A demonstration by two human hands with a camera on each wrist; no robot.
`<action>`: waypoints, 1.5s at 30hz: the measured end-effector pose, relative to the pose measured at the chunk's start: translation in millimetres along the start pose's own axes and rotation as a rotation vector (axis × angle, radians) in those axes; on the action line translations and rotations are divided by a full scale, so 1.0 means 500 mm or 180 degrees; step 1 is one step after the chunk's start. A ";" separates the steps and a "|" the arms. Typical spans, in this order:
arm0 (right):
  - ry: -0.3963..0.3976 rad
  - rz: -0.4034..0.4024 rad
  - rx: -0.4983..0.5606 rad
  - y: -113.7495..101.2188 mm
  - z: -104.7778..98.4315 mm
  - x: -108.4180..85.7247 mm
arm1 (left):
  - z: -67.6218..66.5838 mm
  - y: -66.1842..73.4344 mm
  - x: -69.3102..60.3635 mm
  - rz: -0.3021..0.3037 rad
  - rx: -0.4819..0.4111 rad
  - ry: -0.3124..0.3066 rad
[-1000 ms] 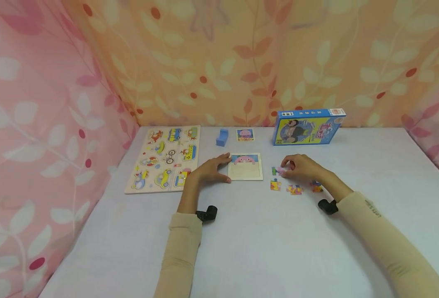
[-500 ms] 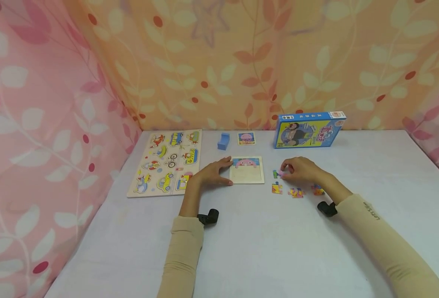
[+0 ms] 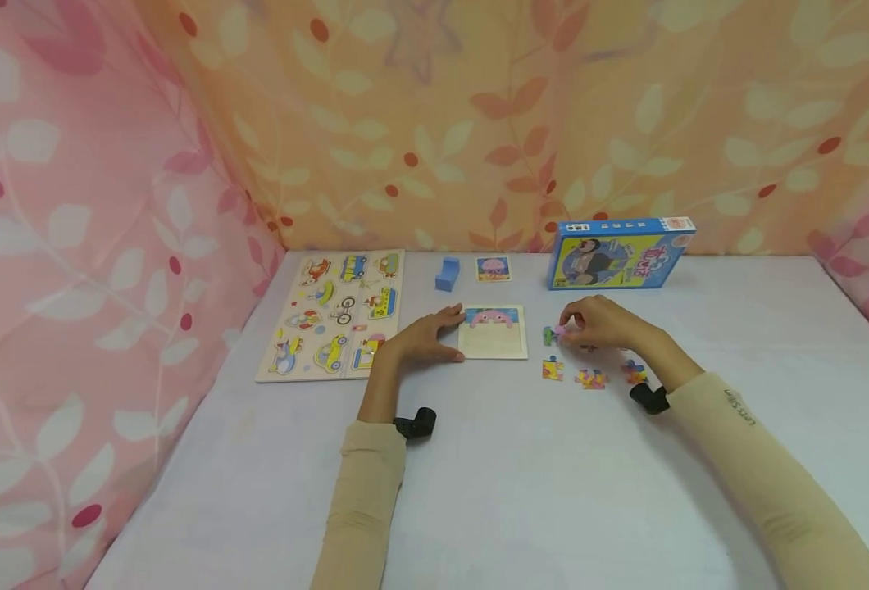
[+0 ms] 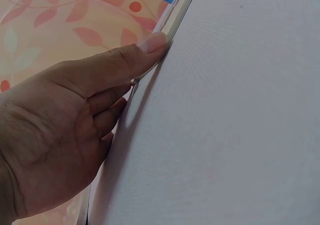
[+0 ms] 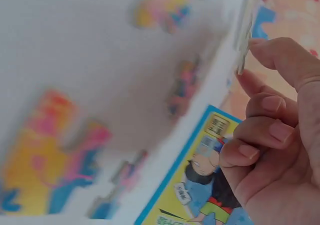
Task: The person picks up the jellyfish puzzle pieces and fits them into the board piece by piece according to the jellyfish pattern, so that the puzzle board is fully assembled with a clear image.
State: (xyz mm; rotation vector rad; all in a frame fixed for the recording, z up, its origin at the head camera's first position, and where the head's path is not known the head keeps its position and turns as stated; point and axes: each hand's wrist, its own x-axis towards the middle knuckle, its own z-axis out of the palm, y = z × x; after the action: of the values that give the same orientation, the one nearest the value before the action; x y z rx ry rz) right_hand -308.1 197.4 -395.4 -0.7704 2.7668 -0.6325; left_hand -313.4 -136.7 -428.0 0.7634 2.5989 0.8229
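A small puzzle piece (image 3: 560, 332) in pink and green is pinched between thumb and index finger of the right hand (image 3: 602, 322); in the right wrist view the piece (image 5: 244, 55) shows edge-on at the fingertips of the right hand (image 5: 280, 120). Several loose puzzle pieces (image 3: 592, 378) lie below that hand. The left hand (image 3: 425, 338) rests with thumb and fingers spread at the left edge of a pale puzzle frame (image 3: 493, 342), which has a pink face along its top. In the left wrist view the left hand's thumb (image 4: 145, 47) touches the frame's edge.
A wooden board (image 3: 312, 332) with vehicle shapes lies at the left. Behind the frame are a blue block (image 3: 447, 274) and a small picture card (image 3: 493, 269). A blue and yellow box (image 3: 615, 260) stands at the back right, before the patterned curtain.
My right hand has lifted slightly with the pinched piece, and more of the loose pieces beneath it shows. The left hand stays at the frame's edge.
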 end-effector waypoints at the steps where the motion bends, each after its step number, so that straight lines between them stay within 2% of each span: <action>1: 0.0020 -0.0018 0.0009 -0.003 -0.005 0.004 | -0.001 0.001 0.001 -0.0006 0.0002 0.0009; 6: 0.0174 -0.0235 0.0016 -0.028 -0.013 0.030 | -0.006 0.002 0.003 -0.0052 0.0004 0.0046; 14: 0.0247 -0.0562 0.0139 -0.098 0.027 0.097 | -0.008 -0.004 0.010 -0.0073 0.0051 0.0091; 21: 0.0197 -0.0591 0.0175 -0.139 0.063 0.138 | -0.006 0.003 0.013 -0.0013 -0.0001 0.0040; 31: 0.0109 -0.0449 0.0190 -0.151 0.088 0.155 | -0.002 0.003 0.005 -0.0050 0.0058 0.0020; 37: 0.0149 -0.0482 0.0175 -0.144 0.090 0.160 | -0.003 0.004 0.004 -0.0047 0.0083 0.0036; 40: 0.0101 -0.0516 0.0299 -0.139 0.090 0.167 | -0.003 0.003 0.004 -0.0051 0.0056 0.0023; 45: -0.0120 -0.0542 0.0726 -0.126 0.089 0.179 | -0.002 0.000 0.006 -0.0038 0.0031 0.0022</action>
State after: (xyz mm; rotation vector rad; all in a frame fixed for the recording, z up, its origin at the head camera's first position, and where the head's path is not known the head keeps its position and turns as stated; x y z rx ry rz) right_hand -342.4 85.6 -413.4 -0.9598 2.5540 -0.9360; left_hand -316.1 -135.5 -427.6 0.7481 2.6128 0.8113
